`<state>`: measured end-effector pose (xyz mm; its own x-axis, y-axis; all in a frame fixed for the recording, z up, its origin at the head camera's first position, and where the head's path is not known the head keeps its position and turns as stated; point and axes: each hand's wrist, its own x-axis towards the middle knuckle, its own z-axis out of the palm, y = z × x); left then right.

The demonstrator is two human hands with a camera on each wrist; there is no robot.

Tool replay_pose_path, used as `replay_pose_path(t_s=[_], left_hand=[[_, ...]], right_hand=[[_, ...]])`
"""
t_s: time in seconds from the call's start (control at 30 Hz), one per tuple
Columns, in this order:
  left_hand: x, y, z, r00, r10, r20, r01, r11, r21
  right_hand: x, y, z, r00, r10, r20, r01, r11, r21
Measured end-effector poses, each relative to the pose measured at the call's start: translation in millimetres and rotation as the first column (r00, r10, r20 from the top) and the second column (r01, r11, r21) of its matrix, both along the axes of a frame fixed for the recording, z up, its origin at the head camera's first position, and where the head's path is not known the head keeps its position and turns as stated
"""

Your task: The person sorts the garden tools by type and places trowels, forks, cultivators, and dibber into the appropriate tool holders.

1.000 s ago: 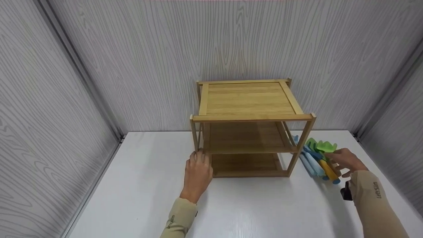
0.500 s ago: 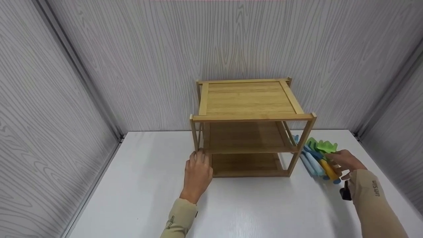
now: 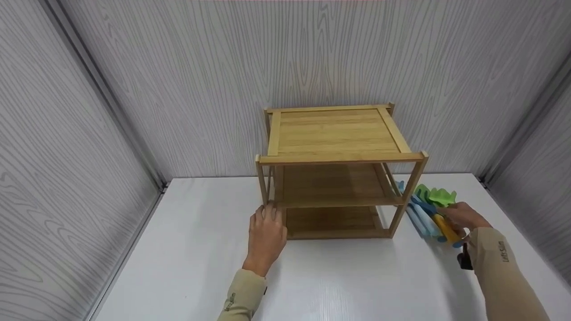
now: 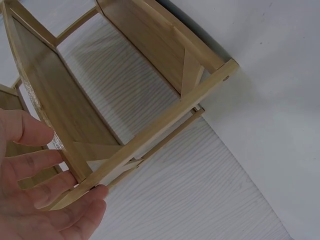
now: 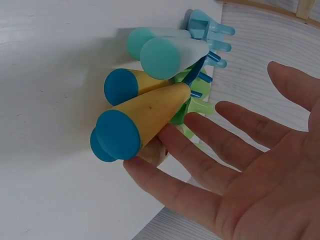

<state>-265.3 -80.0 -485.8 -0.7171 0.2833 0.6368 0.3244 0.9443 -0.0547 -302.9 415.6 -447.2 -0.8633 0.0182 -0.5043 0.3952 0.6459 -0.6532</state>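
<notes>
A three-tier wooden shelf rack point(image 3: 339, 158) stands on the table near the back wall. My left hand point(image 3: 266, 234) is at its left front post, fingers against the frame; the left wrist view shows spread, relaxed fingers at the corner. Right of the rack lies a bunch of small hand tools with tapered handles: light blue ones point(image 5: 167, 55), orange ones with blue ends point(image 5: 150, 115) and green tined heads point(image 3: 439, 197). My right hand point(image 5: 240, 165) is beside the orange handles, fingers extended, fingertips right at the lowest handle. A tan handle point(image 5: 152, 151) is partly hidden under them.
The rack sits on a white tabletop point(image 3: 348, 281). Grey wood-grained panels enclose the table at the back point(image 3: 330, 53) and on both sides. The rack's right front post point(image 3: 406, 200) stands close to the tools.
My right hand has moved slightly left and in against the tools, and the orange handle has shifted a little. My left hand stays at the rack's post.
</notes>
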Motion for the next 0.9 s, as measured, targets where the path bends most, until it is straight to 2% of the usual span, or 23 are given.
replay_pose_path(t_s=[0.13,0.23,0.33,0.53,0.73,0.9], left_hand=[[0.3,1.7,0.6,1.000,-0.004,-0.002,0.004,1.000,0.013],[0.0,1.6,0.1,1.000,-0.007,-0.002,0.007,1.000,0.019],[-0.5,1.6,-0.4,1.000,-0.003,-0.003,0.003,1.000,0.017],[-1.2,1.9,-1.0,1.000,0.002,-0.004,-0.002,1.000,0.016],[-2.6,1.0,-1.4,1.000,-0.006,-0.007,0.006,1.000,0.015],[-2.6,0.9,-1.1,1.000,-0.003,-0.006,0.003,1.000,0.011]], right_hand=[[2.7,1,-2.7,0.999,0.009,-0.046,-0.009,1.000,0.000],[3.6,1,-6.7,0.999,-0.005,-0.049,0.004,1.000,-0.014],[2.9,1,-11.2,0.999,-0.022,-0.038,0.021,0.999,-0.035],[6.7,6,-16.3,0.996,-0.090,0.030,0.093,0.982,-0.162],[10.4,9,-24.7,0.989,-0.149,0.007,0.147,0.967,-0.207],[8.1,11,-29.0,0.990,-0.139,0.033,0.143,0.971,-0.191]])
